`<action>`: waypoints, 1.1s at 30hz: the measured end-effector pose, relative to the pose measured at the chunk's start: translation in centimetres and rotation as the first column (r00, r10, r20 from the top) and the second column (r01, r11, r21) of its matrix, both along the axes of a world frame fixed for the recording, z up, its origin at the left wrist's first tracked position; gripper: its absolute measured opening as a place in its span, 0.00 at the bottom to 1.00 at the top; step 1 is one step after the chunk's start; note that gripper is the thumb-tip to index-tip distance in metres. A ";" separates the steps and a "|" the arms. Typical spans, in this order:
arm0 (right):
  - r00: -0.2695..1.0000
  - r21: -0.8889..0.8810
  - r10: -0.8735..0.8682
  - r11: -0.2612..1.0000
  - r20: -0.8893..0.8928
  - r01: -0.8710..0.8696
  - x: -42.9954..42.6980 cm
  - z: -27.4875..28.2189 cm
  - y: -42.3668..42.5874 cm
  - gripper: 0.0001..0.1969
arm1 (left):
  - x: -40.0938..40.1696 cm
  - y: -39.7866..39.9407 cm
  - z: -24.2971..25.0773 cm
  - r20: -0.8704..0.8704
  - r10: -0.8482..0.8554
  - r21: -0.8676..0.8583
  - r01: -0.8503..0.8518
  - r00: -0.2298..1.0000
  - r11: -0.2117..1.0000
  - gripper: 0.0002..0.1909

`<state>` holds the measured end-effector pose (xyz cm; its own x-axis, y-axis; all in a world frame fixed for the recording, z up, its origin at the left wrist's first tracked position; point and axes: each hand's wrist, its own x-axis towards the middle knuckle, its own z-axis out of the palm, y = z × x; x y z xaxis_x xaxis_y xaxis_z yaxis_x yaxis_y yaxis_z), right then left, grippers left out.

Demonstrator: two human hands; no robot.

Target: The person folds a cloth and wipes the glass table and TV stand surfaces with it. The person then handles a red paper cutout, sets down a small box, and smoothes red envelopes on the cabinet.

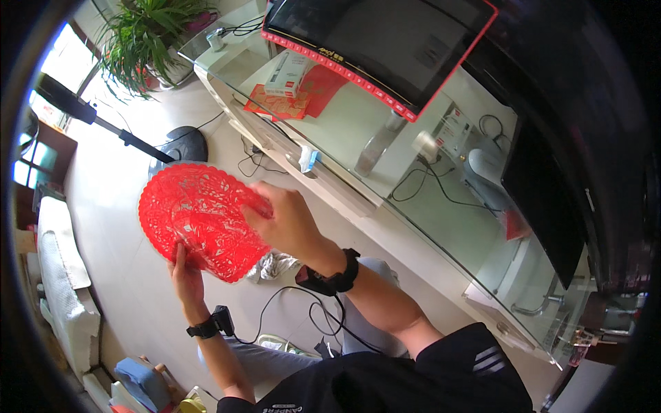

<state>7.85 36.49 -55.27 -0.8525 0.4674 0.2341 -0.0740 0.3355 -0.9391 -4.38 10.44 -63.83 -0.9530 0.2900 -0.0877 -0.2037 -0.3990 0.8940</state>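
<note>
A red paper-cut decoration point(206, 217) with a scalloped edge and lacy pattern is held up before me. A clear plastic film shows along its rim. My left hand point(187, 281) grips its lower edge, thumb on the face and the other fingers behind. At the right edge, my right hand point(289, 217) has its thumb and forefinger on the red sheet; its other fingers are partly hidden. Black straps with small devices circle both wrists, and a black cable point(263, 315) hangs from them.
To my right stands a glass-topped cabinet point(330, 160) with a red-edged screen point(372, 46). Red papers point(279, 103) and a white box point(287, 73) show beneath the screen. A round black stand base point(191, 144) is on the floor near a potted plant point(150, 41). A white-covered seat point(62, 289) lies left.
</note>
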 end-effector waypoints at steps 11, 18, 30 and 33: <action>0.952 -0.293 -0.273 0.929 -0.137 0.224 14.3 13.5 6.5 0.14 | 5.9 13.4 14.1 0.084 -0.495 0.048 0.493 0.865 0.869 0.15; 0.785 -0.223 -0.602 0.753 0.149 0.620 27.2 12.9 13.3 0.16 | 13.4 24.9 15.6 0.157 -0.826 0.024 0.834 0.541 0.551 0.19; 0.723 -0.059 -0.649 0.733 0.237 0.678 30.9 9.0 18.5 0.21 | 16.5 28.6 15.5 -0.046 -0.873 -0.033 0.873 0.485 0.487 0.34; 0.708 -0.028 -0.672 0.720 0.217 0.693 30.4 9.6 18.2 0.27 | 16.0 28.5 14.2 -0.195 -0.816 -0.129 0.810 0.544 0.572 0.36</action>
<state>38.26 54.67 -45.65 -0.3117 0.9497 0.0309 0.3090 0.1321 -0.9418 11.65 38.91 -49.61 -0.3029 0.9510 0.0629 -0.2409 -0.1402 0.9604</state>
